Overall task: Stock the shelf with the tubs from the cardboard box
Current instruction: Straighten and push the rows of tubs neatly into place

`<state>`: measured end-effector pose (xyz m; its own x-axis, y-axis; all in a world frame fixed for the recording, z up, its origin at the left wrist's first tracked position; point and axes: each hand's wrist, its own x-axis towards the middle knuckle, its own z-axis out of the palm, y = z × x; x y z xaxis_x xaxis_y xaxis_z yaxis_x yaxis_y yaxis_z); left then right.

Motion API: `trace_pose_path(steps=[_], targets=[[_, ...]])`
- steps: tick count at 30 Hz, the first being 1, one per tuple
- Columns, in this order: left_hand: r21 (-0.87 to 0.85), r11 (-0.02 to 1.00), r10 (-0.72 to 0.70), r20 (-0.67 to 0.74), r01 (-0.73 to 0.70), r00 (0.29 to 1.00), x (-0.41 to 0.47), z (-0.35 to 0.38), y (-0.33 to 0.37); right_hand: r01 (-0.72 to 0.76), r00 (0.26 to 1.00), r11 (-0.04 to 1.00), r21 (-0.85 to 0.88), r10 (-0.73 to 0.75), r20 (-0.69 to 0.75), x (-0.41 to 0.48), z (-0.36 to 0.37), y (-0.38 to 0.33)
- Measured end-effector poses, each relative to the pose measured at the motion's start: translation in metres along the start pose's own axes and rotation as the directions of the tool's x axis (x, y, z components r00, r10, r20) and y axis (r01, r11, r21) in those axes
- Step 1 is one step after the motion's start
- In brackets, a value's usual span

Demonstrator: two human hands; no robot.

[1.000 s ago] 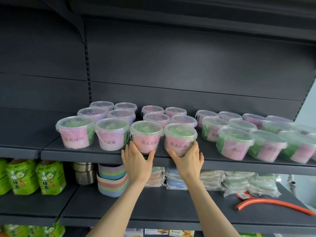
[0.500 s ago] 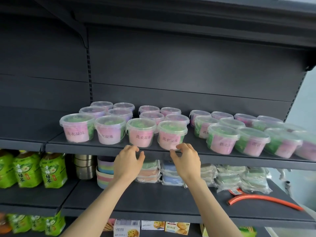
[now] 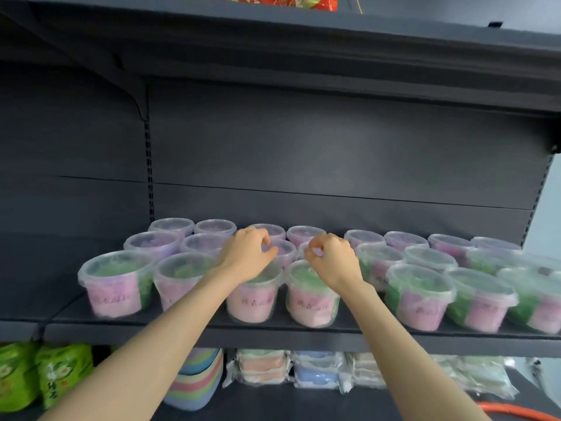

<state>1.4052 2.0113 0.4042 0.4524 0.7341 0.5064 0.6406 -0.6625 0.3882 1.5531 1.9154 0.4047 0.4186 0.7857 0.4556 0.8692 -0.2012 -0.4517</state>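
Head view — hands point(image 3: 247, 256) point(image 3: 332, 262) curled above tubs point(image 3: 117, 281), dark shelf point(image 3: 303, 338)

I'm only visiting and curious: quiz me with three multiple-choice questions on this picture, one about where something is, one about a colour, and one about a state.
1. Where are the left hand and right hand?
A over the tubs on the shelf
B inside a drawer
C flat on the floor

2. What colour are the labels on the front tubs?
A yellow
B pink
C black

3. How are the lids?
A missing
B piled aside
C on the tubs

Answers:
1 A: both hands hover above the middle tubs.
2 B: the front labels are pink.
3 C: a clear lid covers every tub in view.
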Motion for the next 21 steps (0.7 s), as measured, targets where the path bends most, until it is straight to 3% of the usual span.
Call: trace_pose_path(steps=[4,9,14,21], targets=[[0.031,0.998,0.038,0.243,-0.047,0.969,0.051,0.013,-0.011,-0.136,0.98,0.989,-0.059,0.143,0.141,0.041,0.009,0.005],[-0.015,0.997,0.076,0.502,-0.079,0.861,0.085,0.035,-0.026,-0.232,0.919,0.957,-0.173,0.273,0.283,0.078,0.022,0.019],[-0.008,0.996,0.079,0.486,-0.086,0.871,0.094,0.036,-0.045,-0.233,0.882,0.948,-0.215,0.3,0.365,0.086,0.023,0.018],[0.06,0.997,0.019,0.47,-0.053,0.882,0.092,0.026,-0.062,-0.123,0.869,0.972,-0.2,0.202,0.451,0.084,0.021,0.001]])
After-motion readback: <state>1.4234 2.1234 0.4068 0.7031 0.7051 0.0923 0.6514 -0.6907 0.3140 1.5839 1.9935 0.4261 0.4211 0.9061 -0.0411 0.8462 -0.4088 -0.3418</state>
